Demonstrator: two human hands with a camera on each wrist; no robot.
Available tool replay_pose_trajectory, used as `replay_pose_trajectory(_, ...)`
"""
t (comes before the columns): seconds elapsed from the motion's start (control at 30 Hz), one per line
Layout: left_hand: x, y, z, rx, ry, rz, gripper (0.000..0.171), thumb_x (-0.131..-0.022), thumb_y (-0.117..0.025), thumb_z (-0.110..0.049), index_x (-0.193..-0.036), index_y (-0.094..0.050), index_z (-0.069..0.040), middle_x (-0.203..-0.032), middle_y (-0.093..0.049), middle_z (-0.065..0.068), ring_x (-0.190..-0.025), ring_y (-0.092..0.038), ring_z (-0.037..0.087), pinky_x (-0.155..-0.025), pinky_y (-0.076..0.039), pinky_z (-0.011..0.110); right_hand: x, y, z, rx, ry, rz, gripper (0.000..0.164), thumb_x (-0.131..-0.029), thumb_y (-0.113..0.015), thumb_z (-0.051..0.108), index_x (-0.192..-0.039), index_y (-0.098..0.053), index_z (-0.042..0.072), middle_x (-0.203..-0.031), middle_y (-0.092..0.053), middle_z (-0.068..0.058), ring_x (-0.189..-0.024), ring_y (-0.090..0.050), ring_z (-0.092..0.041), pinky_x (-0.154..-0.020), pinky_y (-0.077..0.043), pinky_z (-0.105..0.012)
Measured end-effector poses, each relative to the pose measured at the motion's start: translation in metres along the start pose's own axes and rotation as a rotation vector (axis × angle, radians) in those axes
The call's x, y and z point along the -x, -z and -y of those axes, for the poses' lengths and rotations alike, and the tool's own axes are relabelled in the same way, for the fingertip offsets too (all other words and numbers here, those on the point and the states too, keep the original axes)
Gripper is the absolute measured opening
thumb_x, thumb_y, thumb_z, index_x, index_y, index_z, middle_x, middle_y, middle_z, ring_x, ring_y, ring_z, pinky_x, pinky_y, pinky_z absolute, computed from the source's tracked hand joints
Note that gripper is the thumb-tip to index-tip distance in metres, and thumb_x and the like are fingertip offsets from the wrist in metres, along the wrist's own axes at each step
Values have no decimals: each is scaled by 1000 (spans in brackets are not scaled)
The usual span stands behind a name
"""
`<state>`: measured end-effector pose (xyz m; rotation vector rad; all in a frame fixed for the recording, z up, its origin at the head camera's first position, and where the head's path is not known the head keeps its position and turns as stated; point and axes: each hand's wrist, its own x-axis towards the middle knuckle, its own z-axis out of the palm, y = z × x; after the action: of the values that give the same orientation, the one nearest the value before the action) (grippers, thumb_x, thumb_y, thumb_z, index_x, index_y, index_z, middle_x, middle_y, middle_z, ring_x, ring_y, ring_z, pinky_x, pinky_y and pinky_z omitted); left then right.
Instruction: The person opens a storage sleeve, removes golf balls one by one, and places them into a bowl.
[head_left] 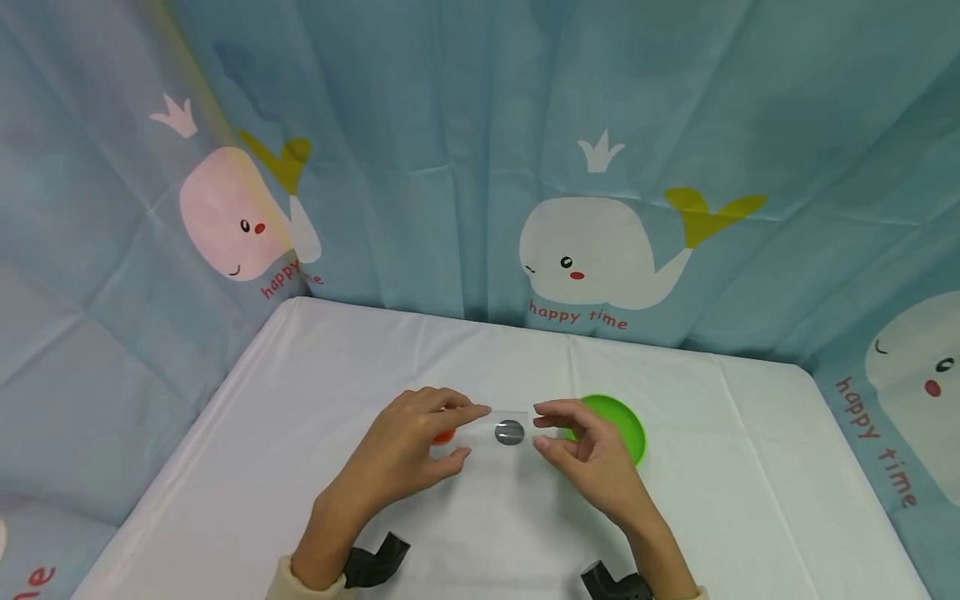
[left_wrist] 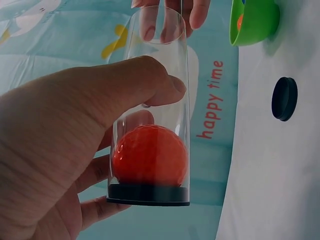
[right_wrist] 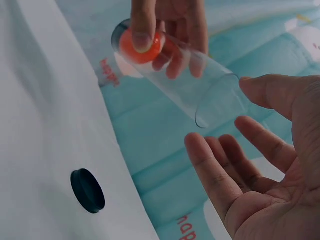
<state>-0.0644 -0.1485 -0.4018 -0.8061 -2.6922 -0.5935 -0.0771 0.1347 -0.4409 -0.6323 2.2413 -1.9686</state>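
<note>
My left hand (head_left: 405, 442) grips a clear plastic tube (left_wrist: 172, 115), thumb across one side and fingers behind it. Inside the tube, an orange-red dimpled ball (left_wrist: 150, 157) rests against the black cap (left_wrist: 150, 194) that closes one end. The tube's other end has no cap. Around that open rim is my right hand (head_left: 596, 454), its fingers spread and holding nothing. Its thumb is very close to the rim in the right wrist view; whether they touch I cannot tell. A second black cap (right_wrist: 88, 191) lies on the table below the tube.
Right of the tube stands a green bowl (head_left: 626, 425), with orange and blue things in it in the left wrist view. A white cloth covers the table (head_left: 750, 500). Blue curtains (head_left: 465, 167) with whale prints hang behind and at both sides.
</note>
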Motion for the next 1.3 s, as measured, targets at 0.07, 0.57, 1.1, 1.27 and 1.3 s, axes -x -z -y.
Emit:
replay_pose_trajectory(0.07, 0, -1, 0, 3, -4, 1, 50, -84, -90, -23, -131, -75, -31, -119, -72, -9, -93, -65, 6, -95, -57, 39, 0, -1, -1, -8, 0, 6, 38, -98, -72, 3, -135, -64, 6, -133, -63, 2, -120, -68, -12, -92, -63, -27)
replay_pose_trajectory(0.57, 0, -2, 0, -6, -11, -4, 51, -83, -91, -23, -131, -75, -31, -119, -72, -9, -93, -63, 6, -93, -55, 39, 0, -10, 0, -23, -53, -2, 39, -99, -73, 7, -137, -63, 11, -140, -60, -7, -121, -68, -10, -93, -63, -26)
replay_pose_trajectory(1.1, 0, 0, 2, -49, -47, -67, 52, -80, -90, -14, -127, -77, -32, -117, -72, -9, -112, -67, 15, -103, -53, 43, -4, -16, -4, -62, -109, -9, 37, -98, -75, 10, -134, -65, 11, -139, -63, -19, -125, -67, -24, -95, -61, -23)
replay_pose_trajectory(1.27, -2, 0, 2, -53, -56, -88, 52, -77, -90, -11, -125, -78, -30, -116, -71, -9, -110, -67, 15, -101, -52, 42, -5, -17, -9, -87, -124, -8, 37, -99, -74, 10, -135, -64, 11, -141, -61, -27, -125, -66, -30, -96, -60, -21)
replay_pose_trajectory(1.3, -2, 0, 2, -57, -58, -91, 52, -77, -90, -11, -124, -78, -30, -116, -71, -9, -110, -67, 15, -101, -52, 42, -5, -17, -10, -89, -125, -7, 38, -99, -73, 10, -136, -64, 11, -141, -60, -28, -125, -66, -28, -96, -60, -21)
